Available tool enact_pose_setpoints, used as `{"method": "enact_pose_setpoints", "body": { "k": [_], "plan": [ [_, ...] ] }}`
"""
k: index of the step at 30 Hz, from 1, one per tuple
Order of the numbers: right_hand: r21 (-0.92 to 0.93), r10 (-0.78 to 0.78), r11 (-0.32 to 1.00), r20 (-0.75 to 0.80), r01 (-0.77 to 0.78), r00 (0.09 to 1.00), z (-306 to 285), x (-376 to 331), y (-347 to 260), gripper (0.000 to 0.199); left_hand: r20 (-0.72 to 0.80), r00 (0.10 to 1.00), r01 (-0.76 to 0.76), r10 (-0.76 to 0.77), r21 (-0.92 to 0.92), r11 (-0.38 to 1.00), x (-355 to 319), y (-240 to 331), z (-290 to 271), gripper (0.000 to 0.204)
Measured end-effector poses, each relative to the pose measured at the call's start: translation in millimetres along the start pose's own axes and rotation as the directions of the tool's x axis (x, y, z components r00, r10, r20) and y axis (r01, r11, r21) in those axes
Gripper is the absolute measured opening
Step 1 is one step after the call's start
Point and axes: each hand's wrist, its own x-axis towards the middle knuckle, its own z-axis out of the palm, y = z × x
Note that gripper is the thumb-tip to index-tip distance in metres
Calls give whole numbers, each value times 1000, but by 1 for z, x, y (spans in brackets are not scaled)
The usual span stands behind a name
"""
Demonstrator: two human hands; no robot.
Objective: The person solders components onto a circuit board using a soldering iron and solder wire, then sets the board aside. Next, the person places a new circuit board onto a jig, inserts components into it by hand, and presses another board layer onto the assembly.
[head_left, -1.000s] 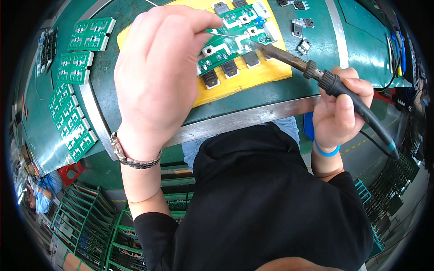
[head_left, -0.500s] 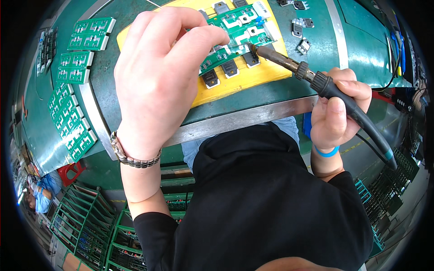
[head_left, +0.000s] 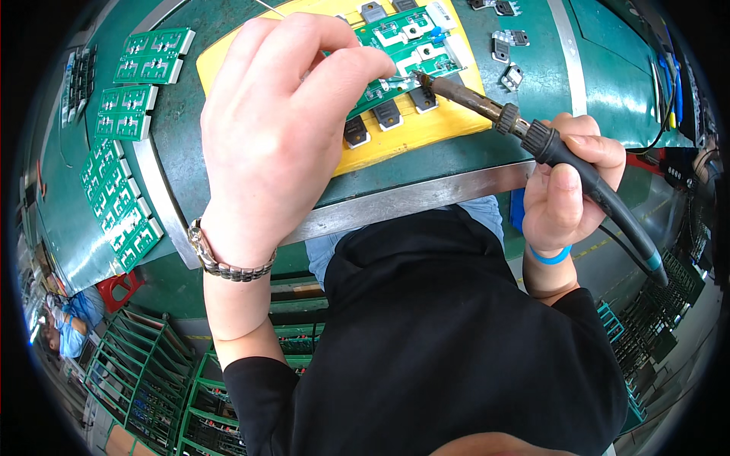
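A: Nearest you, your right hand (head_left: pixel 566 190) is closed in a full fist round the black rubber-sleeved handle of the soldering iron (head_left: pixel 532 137). Your left hand (head_left: pixel 281 129), with the metal-link wristwatch (head_left: pixel 228 266), is curled, fingertips pinched together; I cannot tell what they pinch, though a thin silver wire (head_left: pixel 270 7) shows just beyond them.

B: And which way does the work lie from your hands?

A: Ahead of both. The iron's long axis runs from your right fist up and leftward, its brown metal tip touching the green printed circuit board (head_left: pixel 403 49) just beside your left fingertips. Your left hand is nearer the joint. The board rests on a yellow rectangular mat (head_left: pixel 426 129) on the green tabletop (head_left: pixel 608 83); black square components (head_left: pixel 388 114) hang off its near edge.

B: Farther out?

A: Stacks of small green boards (head_left: pixel 125 121) to your left.
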Motion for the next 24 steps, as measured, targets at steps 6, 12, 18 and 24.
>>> {"method": "enact_pose_setpoints", "body": {
  "k": [6,12,18,24],
  "plan": [
    [10,4,1000,-30,-4,1000,1,1,-7,30,99,977,167,-191,210,963,18,20,-16,16],
    [55,-62,997,2,62,998,-1,0,0,33,52,997,59,-63,81,995,0,-3,-10,20],
    [35,-49,998,25,48,998,1,0,1,31,64,996,54,-60,87,995,-1,-4,-10,20],
    [38,-24,999,26,23,999,3,-1,1,31,65,996,61,-67,88,994,-1,-1,-8,20]
  ]
}}
